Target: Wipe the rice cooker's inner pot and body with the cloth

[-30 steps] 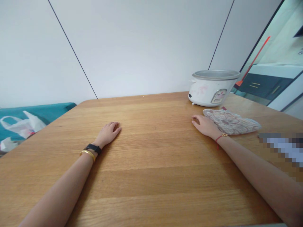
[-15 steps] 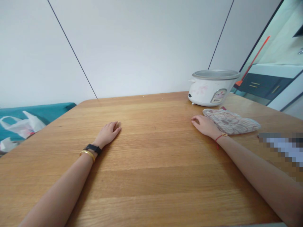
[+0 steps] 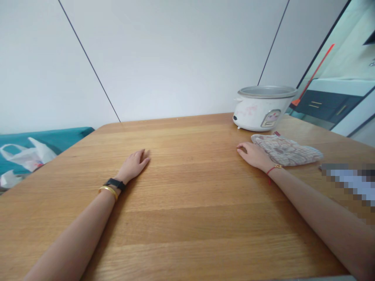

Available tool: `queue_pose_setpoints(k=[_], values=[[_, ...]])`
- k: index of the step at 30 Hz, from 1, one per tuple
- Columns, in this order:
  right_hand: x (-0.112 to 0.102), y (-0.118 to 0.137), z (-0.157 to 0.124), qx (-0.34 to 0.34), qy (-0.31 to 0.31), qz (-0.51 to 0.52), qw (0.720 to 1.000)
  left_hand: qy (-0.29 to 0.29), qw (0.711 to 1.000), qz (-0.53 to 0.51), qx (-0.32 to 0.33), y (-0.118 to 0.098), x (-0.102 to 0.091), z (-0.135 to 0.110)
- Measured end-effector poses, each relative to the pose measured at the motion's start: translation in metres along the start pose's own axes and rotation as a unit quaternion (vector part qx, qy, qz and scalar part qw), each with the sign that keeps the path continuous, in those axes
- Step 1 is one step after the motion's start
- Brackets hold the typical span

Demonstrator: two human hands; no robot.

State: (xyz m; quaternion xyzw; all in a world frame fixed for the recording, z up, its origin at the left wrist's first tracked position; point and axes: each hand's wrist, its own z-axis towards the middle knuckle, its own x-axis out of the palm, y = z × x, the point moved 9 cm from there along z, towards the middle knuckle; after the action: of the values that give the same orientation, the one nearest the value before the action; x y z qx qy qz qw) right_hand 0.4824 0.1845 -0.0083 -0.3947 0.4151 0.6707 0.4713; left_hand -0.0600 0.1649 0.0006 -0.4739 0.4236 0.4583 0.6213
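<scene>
My left hand point(image 3: 134, 165) rests palm down on the wooden table point(image 3: 187, 187), thumb apart from the fingers and nothing held. A black watch band point(image 3: 115, 183) and a gold bangle point(image 3: 108, 192) circle that wrist. Over on the right, my right hand point(image 3: 253, 154) also lies on the wood, fingers loosely curved, thumb apart, holding nothing. Just beside it is a checked oven mitt point(image 3: 288, 150), lying flat and partly behind the hand. Behind the mitt stands a white rice cooker point(image 3: 260, 111) without a lid, its grey rim showing.
A pixelated patch point(image 3: 354, 181) hides an object at the right edge of the table. White plastic bags point(image 3: 32, 154) lie on a teal seat point(image 3: 70, 134) at left. A pale wall point(image 3: 175, 58) runs behind. Beyond a doorway are an orange-handled broom point(image 3: 318, 72) and dark drawers point(image 3: 331, 103).
</scene>
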Motion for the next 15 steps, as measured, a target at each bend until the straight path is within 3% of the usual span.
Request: queue_pose_setpoints(k=[10, 15], values=[[-0.0026, -0.0023, -0.0015, 0.017, -0.024, 0.012, 0.999, -0.001, 1.000, 0.001, 0.020, -0.0021, 0.0003, 0.0007], [0.0014, -0.0002, 0.0003, -0.007, 0.001, 0.002, 1.000, -0.002, 1.000, -0.001, 0.006, -0.0013, 0.0000, 0.0001]])
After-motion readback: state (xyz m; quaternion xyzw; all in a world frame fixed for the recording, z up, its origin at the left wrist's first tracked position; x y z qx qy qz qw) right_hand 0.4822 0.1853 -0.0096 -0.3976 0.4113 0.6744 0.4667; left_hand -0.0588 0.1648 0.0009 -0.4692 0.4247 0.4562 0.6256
